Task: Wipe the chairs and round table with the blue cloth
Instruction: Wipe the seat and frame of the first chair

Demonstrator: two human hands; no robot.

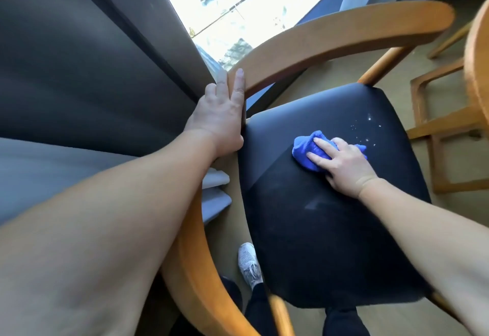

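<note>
A wooden chair with a curved backrest [330,36] and a black padded seat [317,229] stands below me. My left hand [219,115] rests on the backrest rail with straight fingers. My right hand [341,162] presses the bunched blue cloth [304,147] flat onto the seat near its middle. White crumbs [366,126] lie on the seat just beyond the cloth. At the right edge the rim of the round wooden table [476,65] shows.
A dark curtain [79,57] hangs at the left beside a bright window [238,4]. The wooden frame of another chair [449,134] stands under the table at the right. My white shoe [250,264] is on the floor beside the seat.
</note>
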